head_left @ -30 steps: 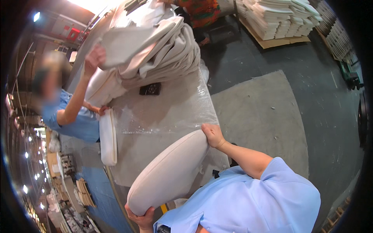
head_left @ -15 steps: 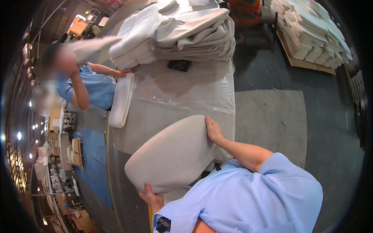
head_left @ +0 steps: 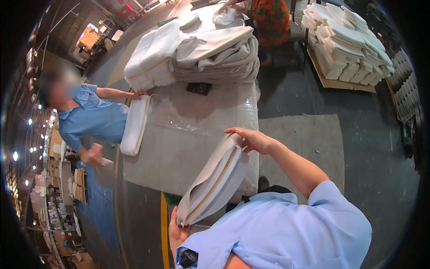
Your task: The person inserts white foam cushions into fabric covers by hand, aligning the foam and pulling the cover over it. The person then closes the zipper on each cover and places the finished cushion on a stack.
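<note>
A beige fabric-covered cushion [head_left: 210, 184] is tilted up on its edge in front of my body. Its side faces me, with white layers and a tan strip running along it. At its lower left end, my left hand [head_left: 178, 226] grips the corner, some fingers hidden beneath. My right hand [head_left: 253, 141] pinches the upper right end between thumb and fingers. Beneath and beyond the cushion lies the plastic-covered table [head_left: 156, 166].
A co-worker in a blue shirt [head_left: 96, 119] stands left, one hand on a white cushion [head_left: 134, 127]. Folded beige fabric [head_left: 215, 58] and white padding [head_left: 152, 58] are piled at the far end, by a black object [head_left: 199, 88]. White pads [head_left: 345, 45] are stacked at far right.
The cushion has turned from its broad face to its layered side edge, both hands still on its ends. The co-worker has lowered one arm, and the pale piece in it has swung down.
</note>
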